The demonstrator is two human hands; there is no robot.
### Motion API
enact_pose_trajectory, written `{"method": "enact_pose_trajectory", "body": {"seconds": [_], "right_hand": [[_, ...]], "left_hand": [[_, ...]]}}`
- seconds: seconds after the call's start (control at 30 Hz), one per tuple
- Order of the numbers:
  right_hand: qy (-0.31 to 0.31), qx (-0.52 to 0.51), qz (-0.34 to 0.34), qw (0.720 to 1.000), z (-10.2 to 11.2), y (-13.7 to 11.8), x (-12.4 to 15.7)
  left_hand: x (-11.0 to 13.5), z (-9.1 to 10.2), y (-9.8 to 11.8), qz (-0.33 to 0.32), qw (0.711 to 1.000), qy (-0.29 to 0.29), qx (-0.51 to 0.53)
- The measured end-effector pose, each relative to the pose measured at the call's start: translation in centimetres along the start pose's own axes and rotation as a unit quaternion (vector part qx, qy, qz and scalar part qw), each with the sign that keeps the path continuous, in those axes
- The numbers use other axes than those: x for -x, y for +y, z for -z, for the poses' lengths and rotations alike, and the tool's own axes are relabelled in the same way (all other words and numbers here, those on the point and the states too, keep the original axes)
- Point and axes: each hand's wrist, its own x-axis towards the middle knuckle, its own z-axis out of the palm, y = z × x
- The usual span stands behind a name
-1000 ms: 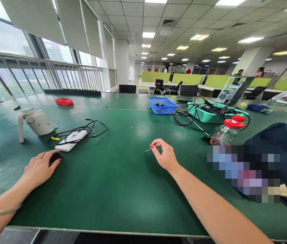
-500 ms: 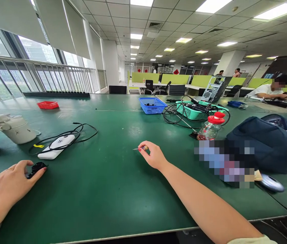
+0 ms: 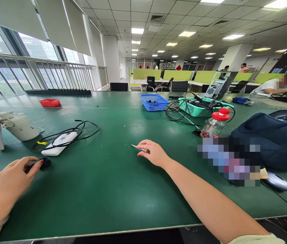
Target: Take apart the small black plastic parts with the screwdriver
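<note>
My right hand [image 3: 153, 152] rests on the green table [image 3: 113, 183] near its middle, fingers pinched on a small screwdriver [image 3: 137, 148] whose metal tip points left. At the left, my left hand [image 3: 13, 178] closes its fingertips on a small black object [image 3: 42, 164] lying on the table. A white power bank [image 3: 59, 143] with a coiled black cable [image 3: 82, 130] lies just beyond that hand.
A cream kettle [image 3: 19, 126] stands far left, a red tray [image 3: 49, 102] behind it. A blue basket [image 3: 154, 101], a teal basket with cables [image 3: 199, 109], a red-capped bottle [image 3: 216, 123] and a dark blue bag [image 3: 267, 140] lie to the right. People sit at far desks.
The view has swung a little. My left hand has drawn back toward me, still on the black object. The screwdriver in my right hand now lies flatter, tip pointing left.
</note>
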Motion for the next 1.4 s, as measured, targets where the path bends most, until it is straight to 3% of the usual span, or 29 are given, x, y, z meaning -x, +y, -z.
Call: {"method": "enact_pose_trajectory", "body": {"seconds": [0.1,0.2,0.37,0.57,0.73,1.0,1.4], "right_hand": [[0.036,0.06,0.102,0.992,0.2,-0.8,0.4],[0.146,0.122,0.269,0.944,0.7,-2.7,0.7],[0.248,0.153,0.349,0.891,1.2,-5.3,1.0],[0.236,0.155,0.348,0.894,1.4,-5.4,0.9],[0.181,0.152,0.319,0.918,0.8,-4.8,0.8],[0.15,0.124,0.277,0.941,0.6,-4.2,0.9],[0.142,0.111,0.247,0.952,0.2,-3.5,0.9]], "left_hand": [[0.6,1.0,0.9,-0.008,1.0,0.027,0.013],[1.0,1.7,1.6,0.002,0.998,0.044,0.044],[1.0,2.2,2.0,0.007,0.997,0.047,0.059],[0.6,2.0,1.8,0.007,0.997,0.033,0.065],[0.5,2.1,2.2,0.026,0.997,-0.012,0.067],[0.3,2.2,3.0,-0.008,0.999,-0.044,0.006],[0.5,1.2,3.1,-0.092,0.996,-0.008,-0.008]]}}
